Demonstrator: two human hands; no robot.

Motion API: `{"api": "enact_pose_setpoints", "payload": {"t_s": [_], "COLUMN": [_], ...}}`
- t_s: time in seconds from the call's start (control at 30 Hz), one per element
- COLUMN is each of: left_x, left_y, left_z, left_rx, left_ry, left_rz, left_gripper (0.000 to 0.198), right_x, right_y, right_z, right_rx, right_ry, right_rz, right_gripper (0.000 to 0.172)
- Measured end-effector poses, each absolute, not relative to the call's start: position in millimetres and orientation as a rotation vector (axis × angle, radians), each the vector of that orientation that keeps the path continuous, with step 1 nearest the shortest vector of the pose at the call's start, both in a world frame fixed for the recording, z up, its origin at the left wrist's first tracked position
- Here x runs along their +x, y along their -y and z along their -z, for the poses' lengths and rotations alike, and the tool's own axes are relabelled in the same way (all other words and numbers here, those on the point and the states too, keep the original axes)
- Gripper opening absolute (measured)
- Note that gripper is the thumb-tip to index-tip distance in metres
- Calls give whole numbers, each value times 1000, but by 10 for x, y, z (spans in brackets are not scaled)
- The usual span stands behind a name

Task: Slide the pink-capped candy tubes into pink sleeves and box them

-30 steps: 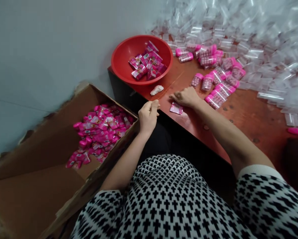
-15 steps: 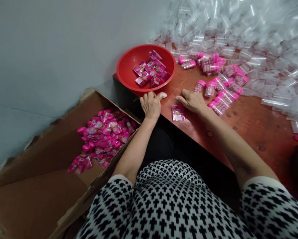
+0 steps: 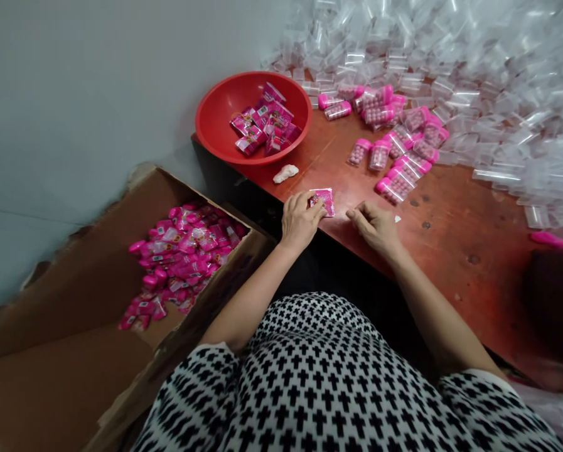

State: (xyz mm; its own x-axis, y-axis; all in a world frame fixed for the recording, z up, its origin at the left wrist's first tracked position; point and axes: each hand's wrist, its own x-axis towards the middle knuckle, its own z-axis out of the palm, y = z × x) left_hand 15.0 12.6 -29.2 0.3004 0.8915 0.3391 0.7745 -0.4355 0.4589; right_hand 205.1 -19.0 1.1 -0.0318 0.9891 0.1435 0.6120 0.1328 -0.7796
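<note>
My left hand (image 3: 301, 218) is at the table's near edge, its curled fingertips over the left side of a small square pink printed packet (image 3: 328, 202). The packet lies on the table, partly covered by those fingers. To the right of it my right hand (image 3: 376, 227) hovers close to the tabletop, thumb and forefinger pressed together; whatever may be between them is too small to make out. A small white scrap (image 3: 397, 219) shows just beside its knuckles. Beyond my left hand a lumpy white piece (image 3: 285, 174) rests near the red bowl.
The red bowl (image 3: 210, 125) holds several pink packets. On the reddish table (image 3: 450, 220) lie pink-capped clear bottles of small balls (image 3: 380, 154), with a large heap of clear containers (image 3: 450, 75) behind. An open carton (image 3: 50, 351) at left contains many packed pink bottles (image 3: 187, 251).
My left hand has left the white lump and come to the pink packet. My right hand has drawn back toward me and to the right. The view has shifted slightly.
</note>
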Motion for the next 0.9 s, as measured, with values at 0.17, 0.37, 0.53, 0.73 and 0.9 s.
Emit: {"api": "enact_pose_setpoints", "payload": {"t_s": [0.17,0.37,0.53,0.73,0.9], "left_x": [210,259,243,253,248], "left_y": [-194,-198,-217,-262,-202], "left_z": [361,407,448,516,446], "left_rx": [2200,2160,2177,2085,1999], "left_ry": [-1586,-1588,-1596,-1579,-1461], "left_rz": [-944,-1031,-1029,-1155,-1330], "left_gripper": [18,19,32,18,18], "right_x": [1940,1816,1816,1774,1668], "right_y": [160,83,174,170,32], "right_z": [-42,-66,-41,-32,22], "right_rx": [-1558,-1619,-1644,-1663,-1488], "right_ry": [1686,1699,1709,1675,1378], "right_rz": [-728,-649,-657,-648,-781], "right_gripper": [40,37,36,36,30]}}
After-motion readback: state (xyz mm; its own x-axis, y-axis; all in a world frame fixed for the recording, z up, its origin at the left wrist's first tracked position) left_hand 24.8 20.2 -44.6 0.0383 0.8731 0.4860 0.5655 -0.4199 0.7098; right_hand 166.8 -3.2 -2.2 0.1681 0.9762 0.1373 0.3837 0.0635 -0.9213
